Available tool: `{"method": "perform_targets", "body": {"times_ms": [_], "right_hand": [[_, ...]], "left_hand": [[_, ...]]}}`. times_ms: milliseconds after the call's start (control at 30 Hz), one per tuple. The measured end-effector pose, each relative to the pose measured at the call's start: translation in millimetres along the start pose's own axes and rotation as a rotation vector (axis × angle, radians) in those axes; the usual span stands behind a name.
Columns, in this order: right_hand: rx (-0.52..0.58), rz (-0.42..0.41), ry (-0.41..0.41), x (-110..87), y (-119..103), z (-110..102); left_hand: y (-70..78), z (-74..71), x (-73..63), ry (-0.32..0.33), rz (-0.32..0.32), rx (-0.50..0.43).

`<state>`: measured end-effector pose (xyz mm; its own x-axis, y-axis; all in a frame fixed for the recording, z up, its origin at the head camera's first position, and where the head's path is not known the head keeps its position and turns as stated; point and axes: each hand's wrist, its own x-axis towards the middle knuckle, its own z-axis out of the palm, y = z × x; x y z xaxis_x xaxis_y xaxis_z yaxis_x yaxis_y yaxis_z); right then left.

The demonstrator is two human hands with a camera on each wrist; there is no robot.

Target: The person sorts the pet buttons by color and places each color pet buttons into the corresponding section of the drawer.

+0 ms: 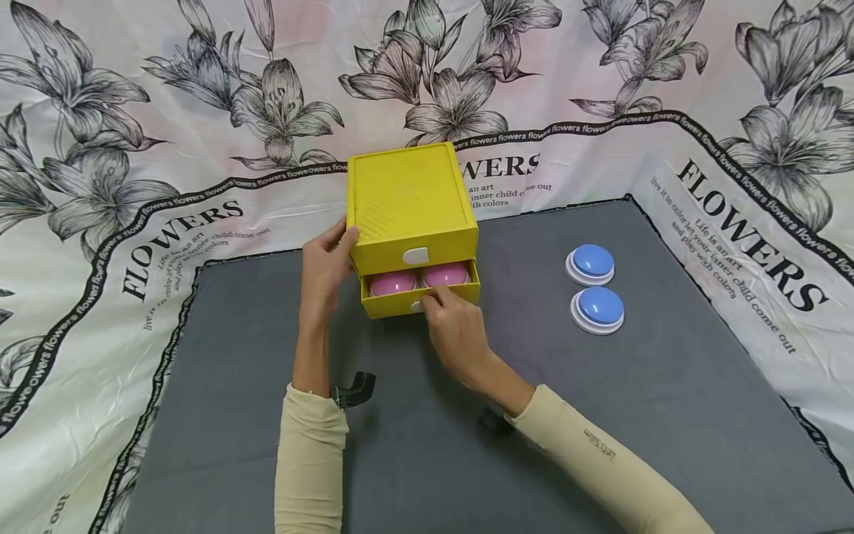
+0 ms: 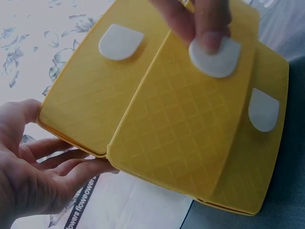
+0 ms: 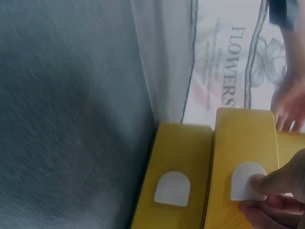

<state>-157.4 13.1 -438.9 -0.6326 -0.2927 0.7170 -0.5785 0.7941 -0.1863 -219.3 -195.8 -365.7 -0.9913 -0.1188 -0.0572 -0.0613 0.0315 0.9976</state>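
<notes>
A yellow drawer box (image 1: 410, 194) stands at the back of the table. Its middle drawer (image 2: 171, 129) is pulled out, and two pink domed pieces (image 1: 394, 283) sit side by side inside it. With thumb and fingers, my right hand (image 1: 457, 330) pinches the white tab (image 3: 240, 181) on that drawer's front. My left hand (image 1: 327, 263) rests against the box's left side, thumb near the front corner and fingers stretched along the side. In the left wrist view, the top drawer's white tab (image 2: 120, 42) and the bottom drawer's white tab (image 2: 263, 109) are untouched.
Two blue domed pieces with white bases, a farther one (image 1: 590, 265) and a nearer one (image 1: 598, 309), lie right of the box on the grey tabletop (image 1: 414, 445). Flower-printed cloth (image 1: 300, 111) borders the table behind and at both sides.
</notes>
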Motion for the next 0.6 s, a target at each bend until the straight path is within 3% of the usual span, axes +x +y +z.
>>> {"method": "perform_targets", "body": {"times_ms": [200, 467, 600], "right_hand": [[-0.002, 0.021, -0.021, 13.9, 12, 15], [-0.004, -0.011, 0.057, 20.1, 24, 28], [0.028, 0.013, 0.046, 19.8, 28, 30]], "left_hand": [[0.3, 0.9, 0.0, -0.002, -0.008, 0.003], [0.5, 1.6, 1.4, -0.014, 0.003, -0.019], [0.4, 0.9, 2.0, -0.007, 0.007, -0.03]]}}
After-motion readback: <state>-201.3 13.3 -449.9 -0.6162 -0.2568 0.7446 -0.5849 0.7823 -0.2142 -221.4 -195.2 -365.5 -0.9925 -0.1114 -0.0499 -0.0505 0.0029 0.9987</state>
